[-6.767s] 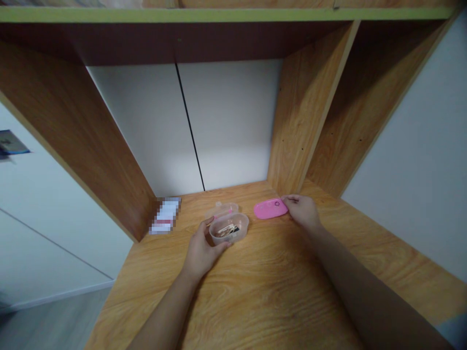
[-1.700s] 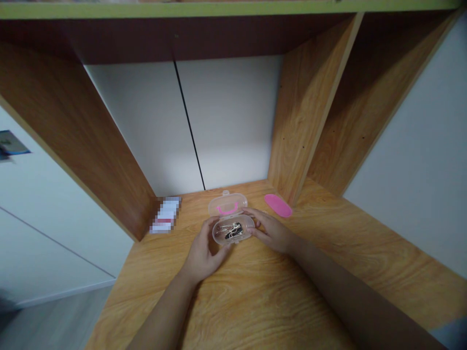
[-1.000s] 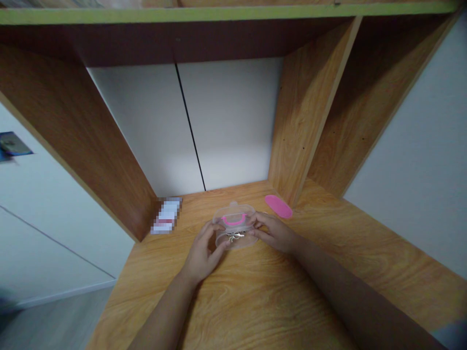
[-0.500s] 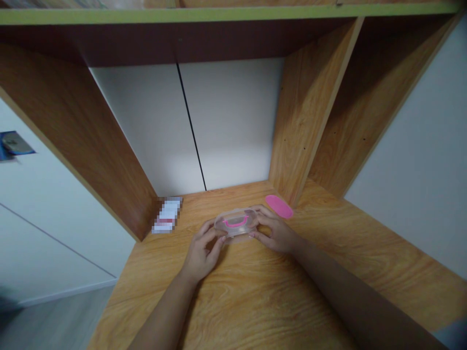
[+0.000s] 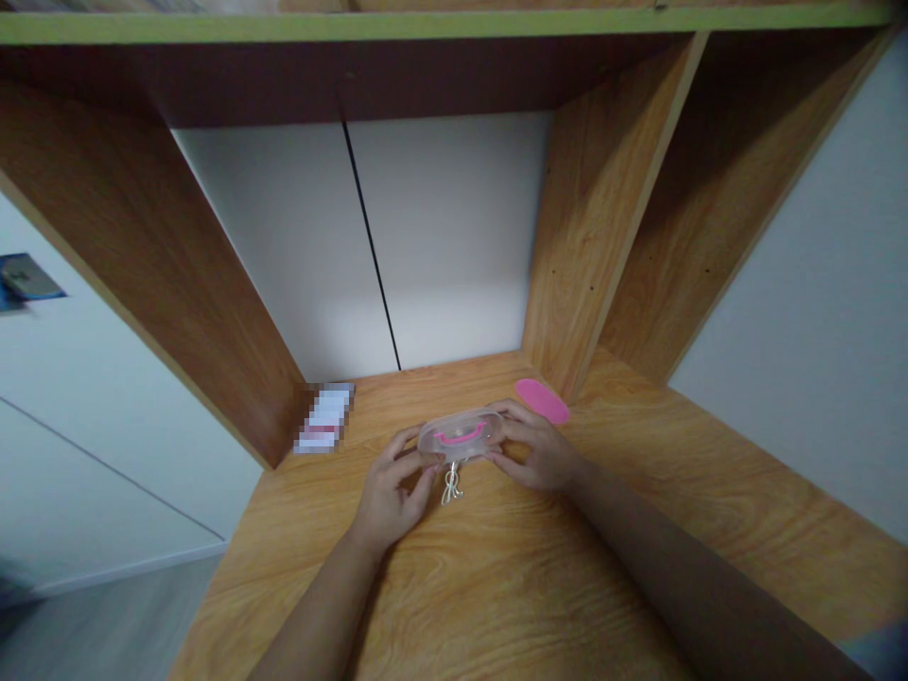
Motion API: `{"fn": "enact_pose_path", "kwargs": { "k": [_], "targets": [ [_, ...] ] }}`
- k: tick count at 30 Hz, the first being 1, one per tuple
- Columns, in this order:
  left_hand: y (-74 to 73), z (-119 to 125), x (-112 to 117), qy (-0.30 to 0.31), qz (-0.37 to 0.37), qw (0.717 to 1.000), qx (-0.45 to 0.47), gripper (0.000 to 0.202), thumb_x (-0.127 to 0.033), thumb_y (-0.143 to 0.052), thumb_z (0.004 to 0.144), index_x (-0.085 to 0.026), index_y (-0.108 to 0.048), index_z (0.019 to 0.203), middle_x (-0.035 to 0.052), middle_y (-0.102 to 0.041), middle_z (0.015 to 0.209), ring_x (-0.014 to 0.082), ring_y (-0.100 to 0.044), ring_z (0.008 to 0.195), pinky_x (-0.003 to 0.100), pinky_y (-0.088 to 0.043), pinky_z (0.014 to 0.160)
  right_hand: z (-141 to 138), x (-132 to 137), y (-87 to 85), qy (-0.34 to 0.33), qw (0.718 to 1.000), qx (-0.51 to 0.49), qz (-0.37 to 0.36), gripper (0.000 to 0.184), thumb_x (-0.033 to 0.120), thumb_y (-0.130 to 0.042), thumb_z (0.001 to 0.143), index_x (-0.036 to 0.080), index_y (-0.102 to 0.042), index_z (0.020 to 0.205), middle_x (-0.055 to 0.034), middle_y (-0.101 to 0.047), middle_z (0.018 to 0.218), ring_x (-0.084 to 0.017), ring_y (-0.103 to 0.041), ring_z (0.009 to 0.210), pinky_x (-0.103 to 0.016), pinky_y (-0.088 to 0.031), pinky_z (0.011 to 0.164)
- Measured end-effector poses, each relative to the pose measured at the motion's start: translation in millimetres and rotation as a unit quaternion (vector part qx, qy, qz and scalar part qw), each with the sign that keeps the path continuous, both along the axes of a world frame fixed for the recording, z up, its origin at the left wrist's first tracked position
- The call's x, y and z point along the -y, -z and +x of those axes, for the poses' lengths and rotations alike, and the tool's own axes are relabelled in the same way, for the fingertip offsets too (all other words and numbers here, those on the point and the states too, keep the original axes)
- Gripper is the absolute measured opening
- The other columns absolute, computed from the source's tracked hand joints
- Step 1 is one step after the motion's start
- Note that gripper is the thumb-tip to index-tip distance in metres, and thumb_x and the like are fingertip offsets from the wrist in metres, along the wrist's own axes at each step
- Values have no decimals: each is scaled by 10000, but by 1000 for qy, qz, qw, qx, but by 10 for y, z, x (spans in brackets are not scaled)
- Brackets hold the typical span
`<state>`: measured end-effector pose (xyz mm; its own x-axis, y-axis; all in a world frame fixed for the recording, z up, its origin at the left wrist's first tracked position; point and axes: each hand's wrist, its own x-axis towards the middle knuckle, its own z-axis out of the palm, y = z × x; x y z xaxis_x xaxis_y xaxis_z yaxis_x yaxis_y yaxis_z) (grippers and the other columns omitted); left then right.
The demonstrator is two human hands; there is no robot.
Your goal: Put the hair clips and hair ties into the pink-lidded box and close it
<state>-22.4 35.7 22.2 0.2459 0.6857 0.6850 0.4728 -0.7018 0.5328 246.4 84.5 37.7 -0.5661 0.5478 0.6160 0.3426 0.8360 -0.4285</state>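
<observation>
A small clear plastic case (image 5: 441,448) with a pink carry handle is held between my two hands just above the wooden desk. My left hand (image 5: 395,490) grips its left end, fingers on the far side and thumb near the front edge. At the opposite end, my right hand (image 5: 537,452) has its fingers closed on the case in the same way. Below the near edge of the case is a small bundle of thin, whitish looped pieces (image 5: 452,484); their kind is too small to make out.
A flat pink oval piece (image 5: 543,401) lies behind my right hand, by the upright wooden divider (image 5: 578,218). Blurred-out printed matter (image 5: 324,418) rests at the left panel's foot. A shelf with a green edge (image 5: 426,25) runs overhead, and a white panel (image 5: 454,246) closes the back.
The thin whitish looped pieces now show below the case, where none showed before. The case's lower part no longer shows below the handle side. My hands have stayed nearly in place.
</observation>
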Motion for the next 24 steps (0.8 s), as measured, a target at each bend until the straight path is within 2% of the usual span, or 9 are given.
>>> {"fn": "enact_pose_path", "kwargs": {
  "k": [6,17,24],
  "targets": [
    [40,-16,-7,2,18,1000,-7,207,-154,-610,882,-241,-753,1004,108,-638,1266,264,-631,1202,440,-561,988,4,1,16,6,1000,-9,20,100,282,-702,855,263,-671,949,-112,-597,1208,-250,-647,1045,-402,-571,870],
    [61,-19,14,-4,47,999,5,254,-98,-635,849,-251,-751,1015,111,-593,1351,293,-579,1288,483,-539,1033,-5,27,18,21,998,-19,48,127,250,-675,871,273,-677,995,-111,-556,1289,-244,-624,1146,-401,-565,947],
    [46,-8,26,-2,56,998,15,253,-88,-642,838,-248,-751,1001,106,-599,1339,299,-577,1291,481,-545,1030,-10,44,24,34,996,-14,77,183,240,-690,853,288,-673,1029,-103,-563,1299,-259,-615,1168,-401,-555,954]
  ]
}}
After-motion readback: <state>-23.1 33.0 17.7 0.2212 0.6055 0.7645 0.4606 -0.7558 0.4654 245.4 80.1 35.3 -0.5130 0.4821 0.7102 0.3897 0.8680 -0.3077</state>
